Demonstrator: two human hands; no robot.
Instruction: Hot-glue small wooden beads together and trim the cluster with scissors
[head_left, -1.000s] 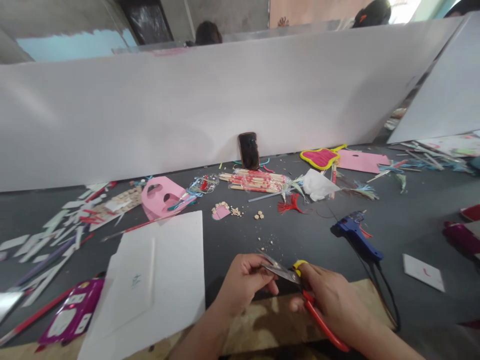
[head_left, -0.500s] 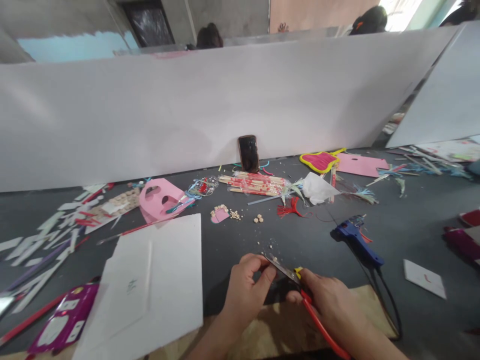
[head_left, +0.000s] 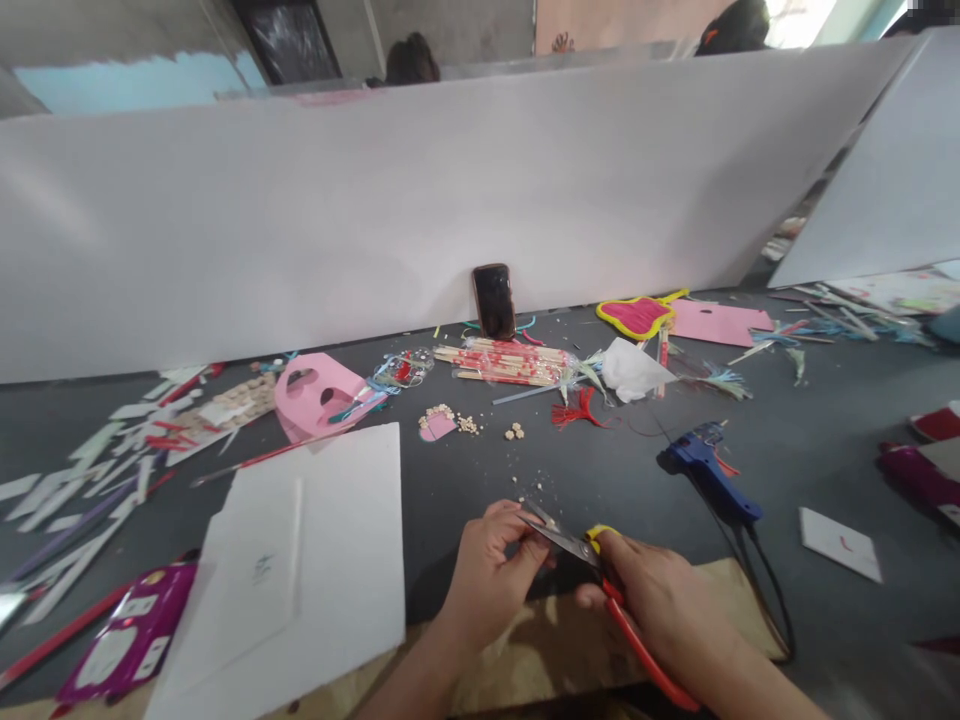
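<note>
My right hand (head_left: 660, 590) grips a pair of scissors (head_left: 574, 542) with red and yellow handles, its blades parted a little and pointing to the left. Pinched near the blade tips, my left hand (head_left: 499, 565) holds something too small to make out. Tiny pale crumbs (head_left: 536, 485) lie on the dark table just beyond the blades. Farther off are a few small beige clusters (head_left: 514, 431) and a pink heart-shaped piece (head_left: 436, 428) edged with little beige bits.
A blue glue gun (head_left: 712, 470) with its cord lies at right. White sheets (head_left: 330, 560) cover the left front. A phone (head_left: 493, 300) leans on the white partition (head_left: 420, 200), behind wrapped red-and-beige sticks (head_left: 514, 362). Paper strips (head_left: 90, 470) are scattered far left.
The scissor blades have opened slightly, and the yellow handle shows more. Both hands stay in nearly the same place. The view has shifted a little.
</note>
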